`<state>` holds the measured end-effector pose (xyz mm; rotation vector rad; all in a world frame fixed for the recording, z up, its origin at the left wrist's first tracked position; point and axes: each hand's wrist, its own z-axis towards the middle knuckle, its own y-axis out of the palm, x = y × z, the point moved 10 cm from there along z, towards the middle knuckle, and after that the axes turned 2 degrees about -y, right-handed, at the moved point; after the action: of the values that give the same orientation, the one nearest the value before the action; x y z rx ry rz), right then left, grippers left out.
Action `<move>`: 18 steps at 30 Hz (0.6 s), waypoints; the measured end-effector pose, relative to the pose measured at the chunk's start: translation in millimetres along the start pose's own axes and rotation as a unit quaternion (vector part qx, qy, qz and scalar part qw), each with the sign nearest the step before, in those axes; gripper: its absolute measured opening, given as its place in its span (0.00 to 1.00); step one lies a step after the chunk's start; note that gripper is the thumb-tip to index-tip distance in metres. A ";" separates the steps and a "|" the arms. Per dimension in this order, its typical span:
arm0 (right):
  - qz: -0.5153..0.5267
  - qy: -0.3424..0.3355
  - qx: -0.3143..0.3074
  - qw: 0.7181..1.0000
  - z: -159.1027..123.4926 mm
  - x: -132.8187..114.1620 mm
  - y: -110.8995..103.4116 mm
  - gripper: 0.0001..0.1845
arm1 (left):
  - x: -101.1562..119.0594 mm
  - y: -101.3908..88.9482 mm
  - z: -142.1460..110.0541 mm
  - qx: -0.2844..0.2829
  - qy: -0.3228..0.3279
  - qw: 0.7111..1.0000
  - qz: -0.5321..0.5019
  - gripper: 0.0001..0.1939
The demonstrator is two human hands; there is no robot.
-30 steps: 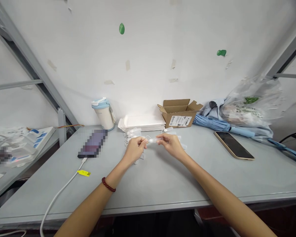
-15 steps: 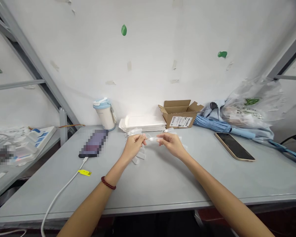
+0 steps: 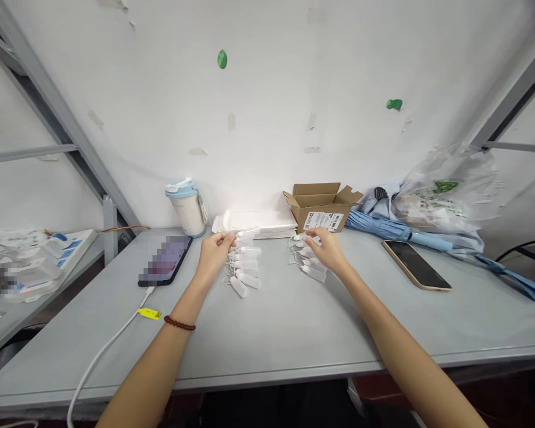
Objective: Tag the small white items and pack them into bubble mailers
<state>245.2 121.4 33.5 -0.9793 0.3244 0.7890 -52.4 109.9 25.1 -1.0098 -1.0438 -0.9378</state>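
My left hand is closed in a pinch at the cap end of a small clear tube, which points right. Just below it several similar tubes, with white caps and thin cord loops, lie in a column on the table. On the other side, my right hand has its thumb and fingers closed on another small clear tube, partly hidden by the fingers. It is at the top of a second group of tubes, whose loops point left.
Behind the hands are a stack of white flat packs and an open cardboard box. A tumbler and a charging phone stand left. At right lie another phone, a blue umbrella and a plastic bag.
My hands have moved apart from the middle, where they held one tube between them. The left went left to the left column, the right slightly right to the right group.
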 end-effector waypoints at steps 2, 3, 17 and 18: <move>-0.060 0.002 -0.011 0.998 2.9 17.1 -0.6 0.10 | -4.9 -9.1 5.2 0.023 -0.001 1.000 0.012 0.15; -0.075 0.005 -0.018 0.997 3.5 24.7 1.0 0.11 | -6.9 -11.0 7.0 0.028 0.001 0.999 0.020 0.14; -0.045 0.042 -0.077 0.995 -0.9 49.2 20.8 0.11 | -28.5 -14.0 18.9 0.043 0.007 0.994 0.103 0.16; -0.042 0.039 -0.079 0.995 -1.0 48.2 21.7 0.11 | -28.1 -14.6 18.8 0.047 0.007 0.993 0.106 0.17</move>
<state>262.6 148.9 -8.2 -1.1673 0.2896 0.7094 -77.1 127.6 4.4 -1.0112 -0.9402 -0.7155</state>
